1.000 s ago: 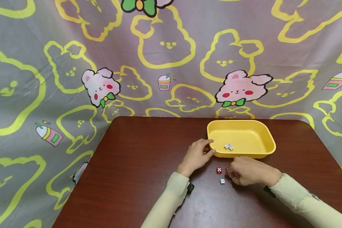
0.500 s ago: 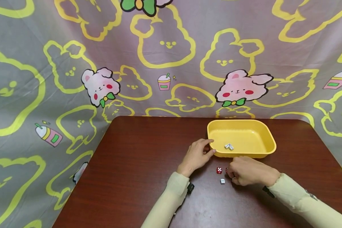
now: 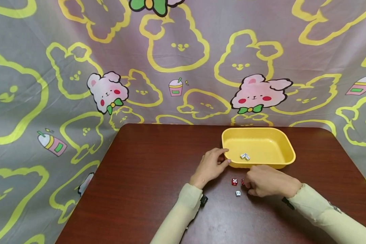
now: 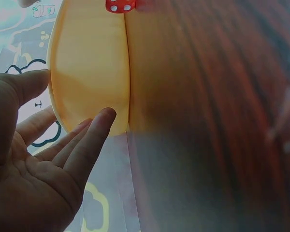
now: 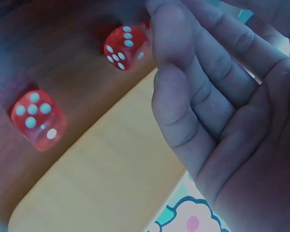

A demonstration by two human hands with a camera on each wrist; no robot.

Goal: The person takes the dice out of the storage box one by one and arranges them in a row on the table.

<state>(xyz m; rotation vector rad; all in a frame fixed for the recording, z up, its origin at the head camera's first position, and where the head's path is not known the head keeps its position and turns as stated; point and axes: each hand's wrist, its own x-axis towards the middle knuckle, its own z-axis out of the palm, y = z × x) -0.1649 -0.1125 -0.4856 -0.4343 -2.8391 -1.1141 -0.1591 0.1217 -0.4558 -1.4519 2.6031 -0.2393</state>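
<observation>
My left hand (image 3: 209,166) rests at the near left corner of a yellow tray (image 3: 259,166). Its fingers lie almost straight along the outer wall, and the thumb touches the rim. In front of the tray, my right hand (image 3: 267,180) is low over the table with bent fingers. Beside its fingertips is a red die (image 5: 127,47). A sliver of red also peeks out at those fingertips in the right wrist view; I cannot tell whether they pinch it. Farther left sits another red die (image 3: 234,182), five dots on top. A white die (image 3: 238,194) lies nearer me.
Three white dice (image 3: 245,156) lie together inside the tray near its front left. Everything stands on a dark brown table (image 3: 158,162). A patterned cloth (image 3: 201,61) with cartoon rabbits hangs behind the table and along its left side.
</observation>
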